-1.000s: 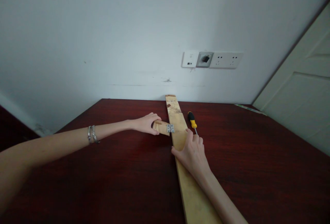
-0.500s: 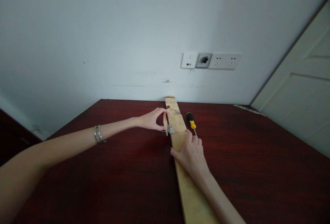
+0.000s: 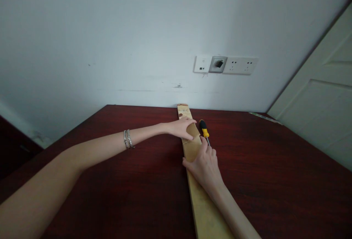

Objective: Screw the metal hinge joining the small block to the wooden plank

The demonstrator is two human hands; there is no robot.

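Observation:
A long pale wooden plank (image 3: 202, 206) lies lengthwise on the dark red tabletop, its far end close to the wall. Lying over the plank is a small wooden board (image 3: 193, 131), gripped between the thumb and fingers of my left hand (image 3: 179, 127). The metal hinge that joins the two is now hidden. My right hand (image 3: 206, 167) grips the plank nearer to me, thumb on its left edge and fingers along the right edge. Just right of the plank rests a screwdriver (image 3: 204, 128) with a black and yellow handle; its tip is out of sight behind my right hand.
The tabletop (image 3: 275, 173) meets a white wall (image 3: 137, 41) at the back. Sockets and switch plates (image 3: 239, 65) are set in that wall. A white panelled door (image 3: 324, 99) stands at the right, with a thin strip (image 3: 265, 118) on the table near it.
My left hand has moved right, swinging the small board from beside the plank's left edge over onto the plank. The hinge has gone out of view. My right hand has stayed in place.

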